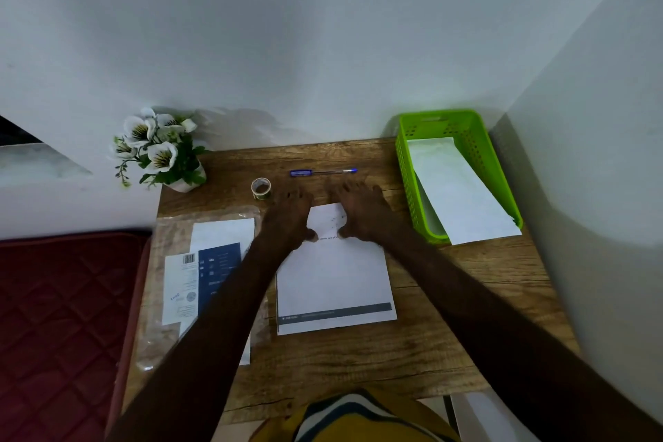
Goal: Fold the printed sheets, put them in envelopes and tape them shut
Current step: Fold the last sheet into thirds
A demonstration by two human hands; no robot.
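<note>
Wood desk (448, 298) | L hand (288, 215) & R hand (360, 213) flat, fingers spread, pressing printed sheet (335, 280); tape roll (261, 188) nr L

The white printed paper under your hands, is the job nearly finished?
Not nearly. Done: a white envelope already lies in the green plastic basket. Whether it is sealed, I cannot tell. Now: the left hand and right hand press the white printed sheet. Left: an envelope for it, and the small tape roll.
</note>
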